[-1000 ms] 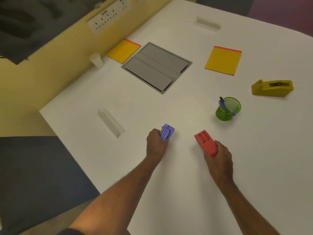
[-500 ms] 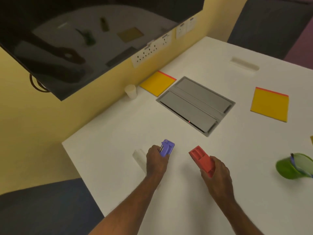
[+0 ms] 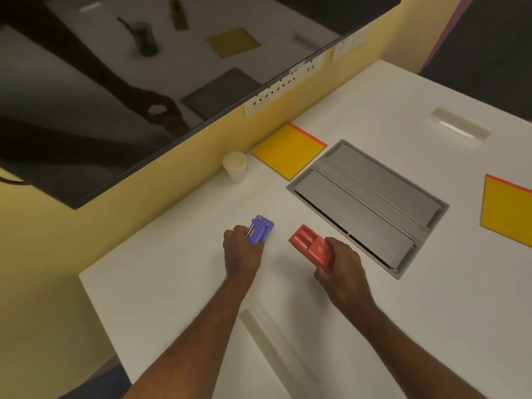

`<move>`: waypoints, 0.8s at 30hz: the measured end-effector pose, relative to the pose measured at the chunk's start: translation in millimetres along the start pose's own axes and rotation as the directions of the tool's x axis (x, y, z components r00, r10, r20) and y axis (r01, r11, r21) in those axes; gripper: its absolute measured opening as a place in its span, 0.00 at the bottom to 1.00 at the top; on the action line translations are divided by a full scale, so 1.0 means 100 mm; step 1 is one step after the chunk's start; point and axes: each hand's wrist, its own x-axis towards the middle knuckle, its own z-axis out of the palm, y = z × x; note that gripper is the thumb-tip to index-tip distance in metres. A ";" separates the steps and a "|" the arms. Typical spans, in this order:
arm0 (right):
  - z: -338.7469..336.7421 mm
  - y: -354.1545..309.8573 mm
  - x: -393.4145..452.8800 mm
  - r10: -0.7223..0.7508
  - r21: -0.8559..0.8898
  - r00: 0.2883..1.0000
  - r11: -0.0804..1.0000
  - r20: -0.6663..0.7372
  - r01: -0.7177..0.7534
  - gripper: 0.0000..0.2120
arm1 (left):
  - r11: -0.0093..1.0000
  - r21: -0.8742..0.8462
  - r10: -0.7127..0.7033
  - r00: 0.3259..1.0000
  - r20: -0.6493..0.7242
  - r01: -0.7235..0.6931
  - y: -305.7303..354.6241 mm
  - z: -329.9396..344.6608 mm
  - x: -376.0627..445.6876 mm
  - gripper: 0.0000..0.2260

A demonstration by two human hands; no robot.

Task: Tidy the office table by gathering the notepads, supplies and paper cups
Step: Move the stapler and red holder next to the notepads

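Left hand (image 3: 241,251) grips purple stapler (image 3: 260,228), right hand (image 3: 341,263) red one (image 3: 312,246); I judge pads (image 3: 288,151), cup (image 3: 235,166) ungathered.

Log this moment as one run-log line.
left hand: grips small purple plastic stapler | right hand: grips red plastic stapler | stacked white paper cups: upright by wall | white table

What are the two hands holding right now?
Left hand: closed around the purple stapler.
Right hand: closed around the red stapler.
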 end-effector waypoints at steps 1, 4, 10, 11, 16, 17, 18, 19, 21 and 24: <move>0.05 -0.05 0.12 -0.013 0.005 1.000 1.000 0.007 0.013 0.32 | 1.000 0.002 -0.001 1.000 0.001 0.001 0.01 0.02 0.13 0.11; 0.21 -0.17 0.48 -0.089 -0.008 0.996 0.996 0.022 0.089 0.30 | 0.999 0.032 -0.003 1.000 -0.008 0.003 0.04 0.08 0.50 0.12; 0.50 -0.24 1.10 -0.177 -0.088 0.984 0.981 -0.022 0.174 0.26 | 0.988 0.155 0.017 0.999 -0.034 -0.011 0.01 0.20 1.06 0.12; 0.55 -0.24 1.18 -0.181 -0.091 0.983 0.980 -0.030 0.178 0.26 | 0.987 0.159 0.022 0.999 -0.032 -0.017 0.02 0.23 1.13 0.13; 0.76 -0.17 1.51 -0.175 -0.110 0.983 0.980 -0.055 0.168 0.25 | 0.986 0.162 0.047 0.999 -0.019 -0.044 0.00 0.33 1.41 0.13; 0.79 -0.17 1.55 -0.175 -0.113 0.983 0.979 -0.055 0.168 0.26 | 0.984 0.170 0.054 0.998 -0.019 -0.050 -0.01 0.33 1.45 0.13; 0.81 -0.16 1.59 -0.179 -0.110 0.982 0.979 -0.058 0.172 0.27 | 0.982 0.178 0.061 0.998 -0.020 -0.057 -0.03 0.34 1.48 0.13; 0.83 -0.16 1.63 -0.185 -0.104 0.981 0.978 -0.060 0.179 0.28 | 0.981 0.182 0.066 0.998 -0.023 -0.061 -0.04 0.34 1.51 0.12; 0.87 -0.17 1.68 -0.192 -0.096 0.980 0.978 -0.058 0.186 0.29 | 0.982 0.181 0.065 0.998 -0.028 -0.059 -0.06 0.34 1.55 0.11; 0.92 -0.24 1.77 -0.190 -0.057 0.980 0.981 -0.062 0.186 0.30 | 0.978 0.201 0.060 0.998 -0.029 -0.053 -0.09 0.32 1.60 0.11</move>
